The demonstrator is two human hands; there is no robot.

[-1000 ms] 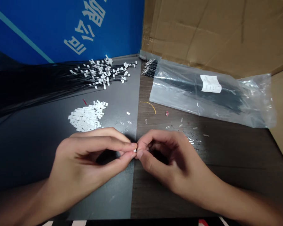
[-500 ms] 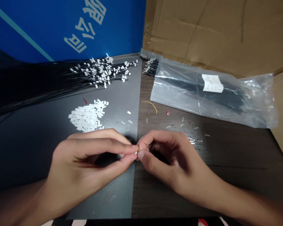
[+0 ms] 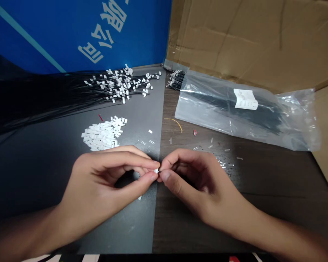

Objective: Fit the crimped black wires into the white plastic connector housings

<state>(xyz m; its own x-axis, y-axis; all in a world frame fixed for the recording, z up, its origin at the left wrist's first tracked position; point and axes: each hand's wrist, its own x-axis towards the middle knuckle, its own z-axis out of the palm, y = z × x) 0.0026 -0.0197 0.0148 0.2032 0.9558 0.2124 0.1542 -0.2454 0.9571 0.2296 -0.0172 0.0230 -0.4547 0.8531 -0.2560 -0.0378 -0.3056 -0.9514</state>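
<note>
My left hand (image 3: 109, 182) pinches a tiny white plastic connector (image 3: 156, 170) between thumb and forefinger. My right hand (image 3: 196, 182) meets it fingertip to fingertip, its thumb and forefinger pinched on something I cannot make out. Both hands hover low over the seam between a dark grey mat (image 3: 43, 171) and the brown wooden table (image 3: 262, 189). A pile of loose white connectors (image 3: 102, 133) lies just beyond my left hand. Farther back, a bundle of thin black wires with white connectors on their ends (image 3: 120, 84) spreads to the left.
A clear plastic bag of black wires (image 3: 243, 109) with a white label lies at the right rear. A yellow wire scrap (image 3: 175, 122) and small bits are scattered mid-table. A blue printed board (image 3: 79, 32) and brown cardboard (image 3: 251, 36) wall the back.
Both hands stay pinched together and have shifted slightly up and right. The left fingers have curled a little more, and a small white piece now shows below the left hand.
</note>
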